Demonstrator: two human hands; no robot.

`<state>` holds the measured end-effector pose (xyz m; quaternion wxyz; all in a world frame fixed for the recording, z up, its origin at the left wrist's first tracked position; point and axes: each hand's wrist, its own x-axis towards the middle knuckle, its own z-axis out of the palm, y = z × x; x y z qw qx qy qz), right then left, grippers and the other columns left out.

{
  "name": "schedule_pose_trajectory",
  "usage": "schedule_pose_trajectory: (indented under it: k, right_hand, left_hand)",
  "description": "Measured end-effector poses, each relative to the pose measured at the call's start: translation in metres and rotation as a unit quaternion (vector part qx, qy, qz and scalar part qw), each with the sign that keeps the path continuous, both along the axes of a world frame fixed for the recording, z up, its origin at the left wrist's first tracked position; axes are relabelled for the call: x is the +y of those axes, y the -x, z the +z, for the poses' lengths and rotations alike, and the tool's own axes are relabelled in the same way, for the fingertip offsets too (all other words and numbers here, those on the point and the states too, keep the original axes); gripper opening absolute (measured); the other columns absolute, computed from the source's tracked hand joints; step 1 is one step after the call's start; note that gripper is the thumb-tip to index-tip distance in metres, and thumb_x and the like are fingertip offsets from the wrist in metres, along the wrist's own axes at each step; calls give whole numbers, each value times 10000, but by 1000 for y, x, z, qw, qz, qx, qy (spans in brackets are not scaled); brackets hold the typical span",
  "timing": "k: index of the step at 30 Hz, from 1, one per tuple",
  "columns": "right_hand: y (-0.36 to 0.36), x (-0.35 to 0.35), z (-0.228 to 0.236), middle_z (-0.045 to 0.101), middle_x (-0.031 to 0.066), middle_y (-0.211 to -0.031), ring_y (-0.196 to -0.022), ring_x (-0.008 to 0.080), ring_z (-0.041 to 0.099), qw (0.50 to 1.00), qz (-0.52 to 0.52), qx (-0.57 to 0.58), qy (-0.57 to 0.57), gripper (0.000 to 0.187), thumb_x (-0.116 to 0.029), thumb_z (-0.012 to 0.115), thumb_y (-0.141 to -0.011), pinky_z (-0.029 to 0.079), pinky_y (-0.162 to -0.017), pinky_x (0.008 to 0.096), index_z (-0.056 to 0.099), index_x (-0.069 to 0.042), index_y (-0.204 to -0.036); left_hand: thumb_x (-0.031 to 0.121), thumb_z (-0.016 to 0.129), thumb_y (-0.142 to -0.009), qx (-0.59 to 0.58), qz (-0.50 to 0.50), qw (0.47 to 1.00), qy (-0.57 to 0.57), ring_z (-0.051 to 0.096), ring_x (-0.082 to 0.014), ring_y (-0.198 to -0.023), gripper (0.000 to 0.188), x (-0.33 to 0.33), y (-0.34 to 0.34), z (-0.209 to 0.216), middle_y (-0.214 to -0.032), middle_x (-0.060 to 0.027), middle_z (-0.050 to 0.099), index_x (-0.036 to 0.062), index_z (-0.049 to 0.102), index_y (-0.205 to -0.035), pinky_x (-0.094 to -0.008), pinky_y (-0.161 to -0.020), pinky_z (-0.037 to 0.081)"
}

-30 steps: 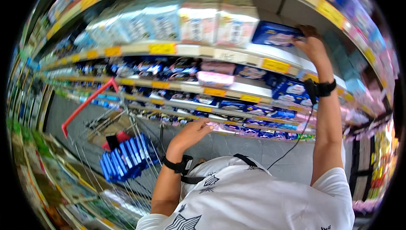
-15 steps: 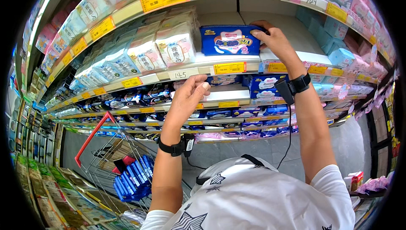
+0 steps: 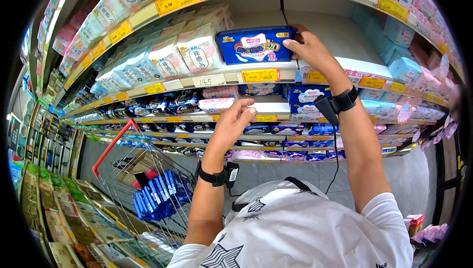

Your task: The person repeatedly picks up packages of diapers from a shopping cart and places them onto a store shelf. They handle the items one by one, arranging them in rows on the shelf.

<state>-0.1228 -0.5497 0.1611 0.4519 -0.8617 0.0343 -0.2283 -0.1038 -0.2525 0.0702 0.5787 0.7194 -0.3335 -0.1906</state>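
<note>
1. Blue package (image 3: 253, 46) stands upright on the upper shelf (image 3: 327, 34), near its front edge, just beside the white-and-pink packs (image 3: 199, 49); this I see from my distant post.

2. The right hand (image 3: 311, 51) has hold of its right end: the thumb is pressed on the front face, the fingers go behind the edge. The grip looks closed, but the hidden fingertips I cannot judge.

3. The left hand (image 3: 234, 120) holds nothing; its fingers are loosely curled, before the lower shelf, and I see no contact with any pack.

4. What is done, in my judgement: the package has its place on the shelf, facing outward. What is left: the right hand has not released it, and a group of blue packs (image 3: 160, 194) lies in the shopping cart, close together. I cannot count them surely.

5. About materials: the package is a flat, rectangular block in glossy, printed film, which seems soft inside. The white-and-pink packs are taller, with shiny, wrinkled plastic. The cart is thin metal wire, with a smooth red handle (image 3: 112, 146). The yellow price tag (image 3: 261, 75) below the package is flat and rectangular.
</note>
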Motion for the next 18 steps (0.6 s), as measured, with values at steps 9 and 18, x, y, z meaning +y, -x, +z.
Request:
schedule_pose_trajectory:
  k: [9,18]
  right_hand:
    - [-6,-5,-12,680,190,-1006,-832,223,675,1000,14,-25,-3,565,-388,650,-947,554,-713,303,544,50,-1289]
    - [2,-11,-17,654,288,-1172,-1065,344,672,993,-23,-92,74,706,-421,702,-911,554,-888,378,501,68,-1379]
  left_hand:
    - [331,554,-1043,24,20,999,-16,679,-185,-992,443,5,19,-18,-1095,-113,689,-1,552,-1336,-308,-820,530]
    - [309,567,-1038,55,27,998,-21,680,-185,-980,433,-5,33,-30,-1093,-117,694,-15,556,-1326,-309,-826,534]
